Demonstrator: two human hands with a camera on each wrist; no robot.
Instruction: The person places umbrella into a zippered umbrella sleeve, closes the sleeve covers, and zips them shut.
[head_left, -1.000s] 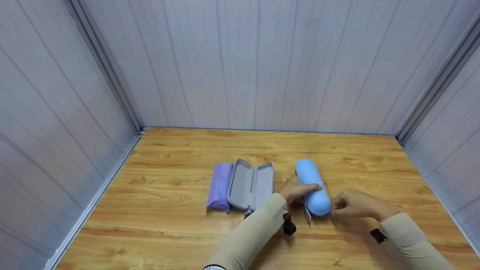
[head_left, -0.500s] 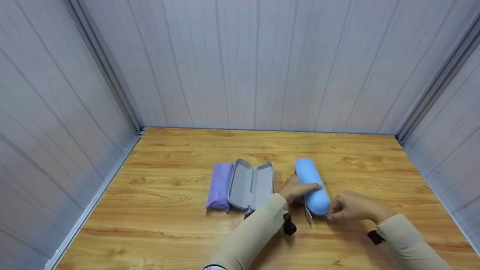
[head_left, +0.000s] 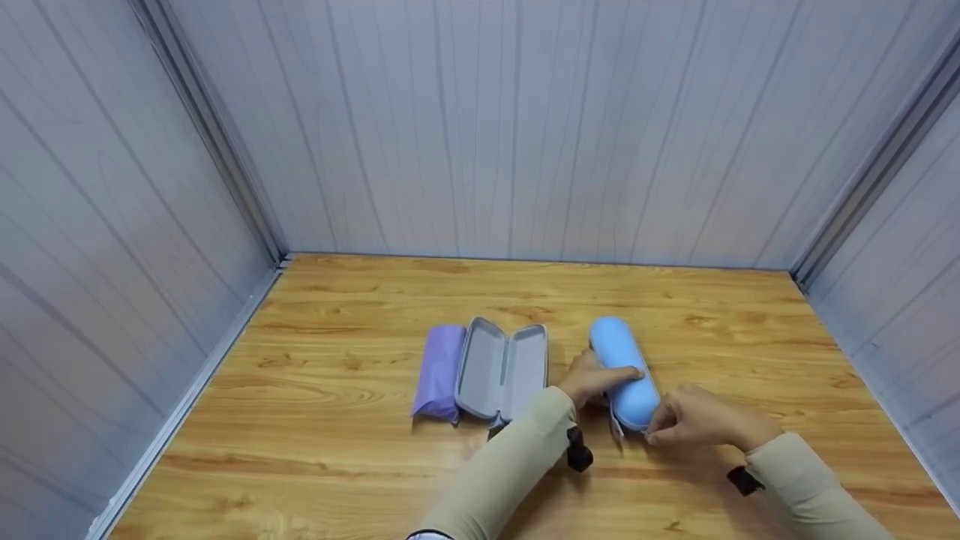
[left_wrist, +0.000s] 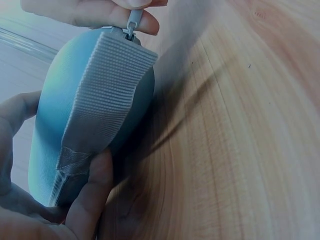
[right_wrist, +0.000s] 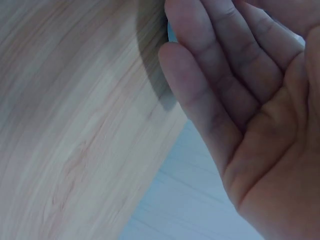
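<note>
A light blue zippered glasses case lies on the wooden table, right of centre. My left hand grips it from the left, thumb over the top; the left wrist view shows fingers along its side beside a grey fabric strip. At the case's near end my right hand pinches the small zipper pull between thumb and finger. Most of the case is out of sight in the right wrist view, behind the curled fingers.
Left of my left hand an open grey case lies with both halves spread. A purple pouch lies against its left side. Pale panel walls enclose the wooden table at the back and both sides.
My right hand has moved a little to the left and nearer along the rounded near end of the blue case, taking the zipper pull with it. My left hand stays in place.
</note>
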